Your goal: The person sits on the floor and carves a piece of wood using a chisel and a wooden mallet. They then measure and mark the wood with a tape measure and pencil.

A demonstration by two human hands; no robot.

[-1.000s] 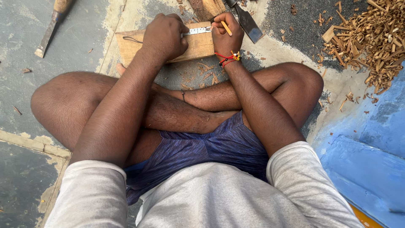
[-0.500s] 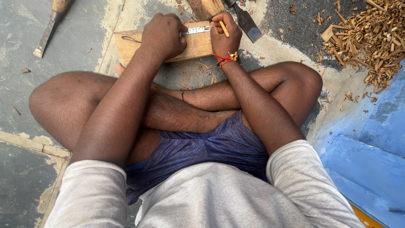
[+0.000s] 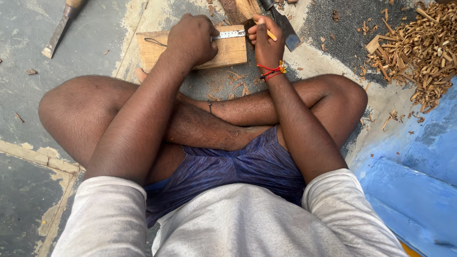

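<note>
**Marking a board on the floor**

The left hand [image 3: 193,38] presses a steel ruler [image 3: 229,34] flat on a pale wooden board [image 3: 228,52] lying before crossed legs. The right hand [image 3: 263,40] pinches a yellow pencil [image 3: 270,34]. Curly wood shavings [image 3: 423,52] heap nearby.

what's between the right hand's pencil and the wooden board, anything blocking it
Nothing visible blocks it. The right hand holds the pencil at the right end of the wooden board, beside the metal ruler that the left hand presses flat. The pencil tip itself is hidden by the fingers.
</note>
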